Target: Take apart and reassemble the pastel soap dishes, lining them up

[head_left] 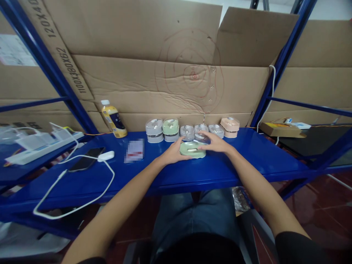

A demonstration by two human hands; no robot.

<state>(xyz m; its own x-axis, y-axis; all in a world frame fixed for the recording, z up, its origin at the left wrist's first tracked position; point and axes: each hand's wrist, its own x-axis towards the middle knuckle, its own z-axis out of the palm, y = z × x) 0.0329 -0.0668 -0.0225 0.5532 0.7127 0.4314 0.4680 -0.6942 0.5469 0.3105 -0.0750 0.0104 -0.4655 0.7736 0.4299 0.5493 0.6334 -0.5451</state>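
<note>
A light green oval box [184,150] sits near the front of the blue shelf, with a pale oblong shape in its middle. My left hand [173,152] is wrapped round the left side of this box, thumb toward the back. At its right end is my right hand [217,143], whose fingers pinch a clear lid [202,138] tilted just above and behind the box. The thumb of that hand reaches over the green rim. Right behind them stand small clear-lidded boxes [216,131] in a row, partly hidden by my fingers.
Stacked grey [154,131], green [171,129] and peach boxes [230,127] line the back. Leftward are a yellow drink bottle [114,119], a blurred packet [134,150], a phone [87,160] and a white cable [82,209]. A cardboard wall [123,80] rises behind.
</note>
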